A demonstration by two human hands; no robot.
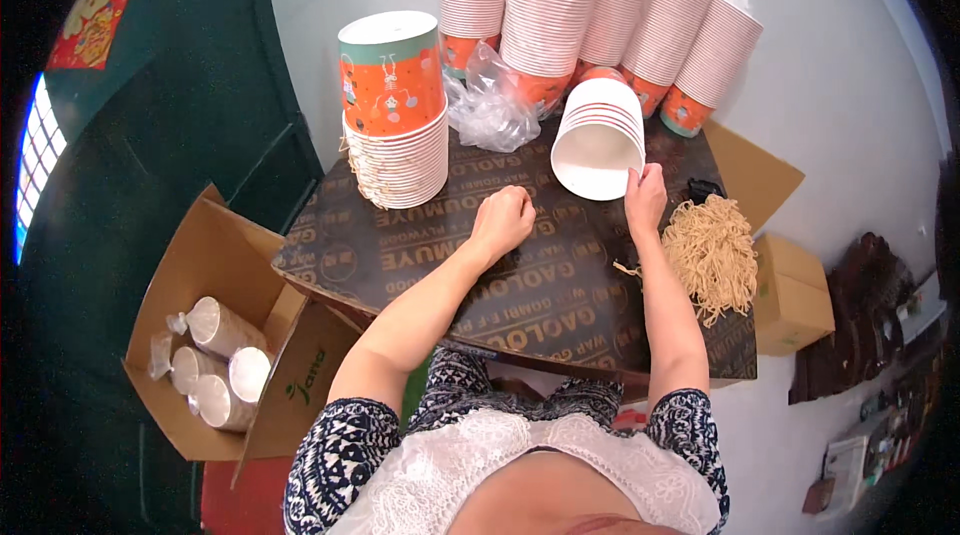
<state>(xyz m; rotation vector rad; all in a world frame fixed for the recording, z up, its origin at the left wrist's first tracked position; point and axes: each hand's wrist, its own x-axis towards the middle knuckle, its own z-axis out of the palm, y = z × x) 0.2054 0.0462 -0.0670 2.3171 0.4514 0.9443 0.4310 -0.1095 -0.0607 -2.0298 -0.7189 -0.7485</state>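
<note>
White paper lines the open mouth of the short nest of round orange-and-teal paper tubs (598, 150), which lies on its side near the middle of the dark brown plywood tabletop (560, 285), mouth toward the person. At its rim is the right hand (646, 193), thumb and fingers closed on the right edge. The left hand (503, 219) rests on the board in front, well apart from the tubs, its fingers curled into a loose fist (whether anything thin is tucked inside, I cannot tell).

Judging by that one-sided grip, the step in hand is handling the tub at the front of the nest; a next move would call for steadying the rest while keeping the thin rim from bending.

Just beyond the right forearm lies a loose heap of tan string loops (710, 250). Left of the nest stands an upside-down stack of matching tubs (395, 115), similar tan loops hanging along its left side, with a crumpled clear plastic bag (495, 107) beside it. Tall upright columns of tubs (552, 10) line the wall behind. On the lower left, an open brown cardboard box (285, 335) holds white, plastic-wrapped cups (222, 327).
</note>
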